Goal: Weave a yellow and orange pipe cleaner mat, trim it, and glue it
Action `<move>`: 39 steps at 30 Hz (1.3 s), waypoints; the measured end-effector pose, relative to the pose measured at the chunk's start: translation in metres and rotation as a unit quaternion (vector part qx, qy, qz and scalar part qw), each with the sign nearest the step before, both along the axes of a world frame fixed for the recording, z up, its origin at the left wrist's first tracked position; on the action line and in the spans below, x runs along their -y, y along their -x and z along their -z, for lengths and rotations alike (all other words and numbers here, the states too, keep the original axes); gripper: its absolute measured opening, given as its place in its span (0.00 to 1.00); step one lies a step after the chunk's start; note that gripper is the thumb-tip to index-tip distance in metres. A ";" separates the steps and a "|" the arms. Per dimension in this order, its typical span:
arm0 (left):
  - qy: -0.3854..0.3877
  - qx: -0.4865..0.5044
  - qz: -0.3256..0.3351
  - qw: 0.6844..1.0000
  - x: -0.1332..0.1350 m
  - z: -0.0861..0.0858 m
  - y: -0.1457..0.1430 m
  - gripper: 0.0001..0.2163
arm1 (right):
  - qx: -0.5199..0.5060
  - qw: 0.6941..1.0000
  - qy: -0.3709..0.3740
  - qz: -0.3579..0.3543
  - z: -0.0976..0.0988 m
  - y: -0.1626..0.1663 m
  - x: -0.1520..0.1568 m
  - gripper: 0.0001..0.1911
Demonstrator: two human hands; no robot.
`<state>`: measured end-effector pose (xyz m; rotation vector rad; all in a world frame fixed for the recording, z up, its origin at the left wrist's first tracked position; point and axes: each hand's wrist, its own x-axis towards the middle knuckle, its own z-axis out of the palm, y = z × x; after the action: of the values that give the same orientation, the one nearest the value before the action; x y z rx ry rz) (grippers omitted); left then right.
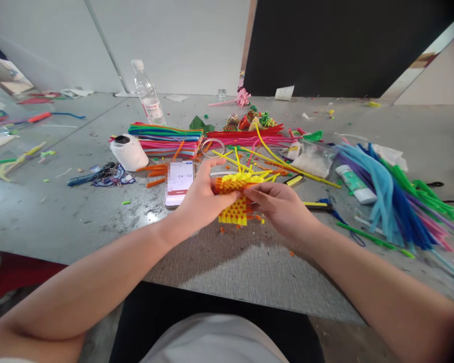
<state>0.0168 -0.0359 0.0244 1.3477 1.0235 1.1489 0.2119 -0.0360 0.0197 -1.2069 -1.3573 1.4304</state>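
A woven piece of yellow and orange pipe cleaners (233,212) is held up just above the table, with loose yellow ends sticking out along its top. My left hand (202,194) grips it from the left, thumb across its front and index finger raised. From the right, the fingertips of my right hand (282,204) pinch the edge of the same piece; exactly what strand lies between them is hidden. A phone (179,184) with a timer on its screen lies beside my left hand. Orange bits lie on the table below the woven piece.
Behind my hands are bundles of coloured pipe cleaners (166,136), a white spool (129,151) and a plastic bottle (149,96). To the right lie blue pipe cleaners (382,196), a glue tube (355,184) and a bag of white beads (314,159). The table's front edge (249,298) is near my body.
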 end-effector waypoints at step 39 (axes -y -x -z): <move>-0.001 -0.035 0.058 0.998 0.009 0.000 -0.004 0.23 | 0.020 0.998 -0.048 0.021 0.005 0.001 0.006 0.17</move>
<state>0.0211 -0.0450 0.0244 1.4381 0.9808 1.0229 0.2113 -0.0421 0.0146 -1.2005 -1.4034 1.3037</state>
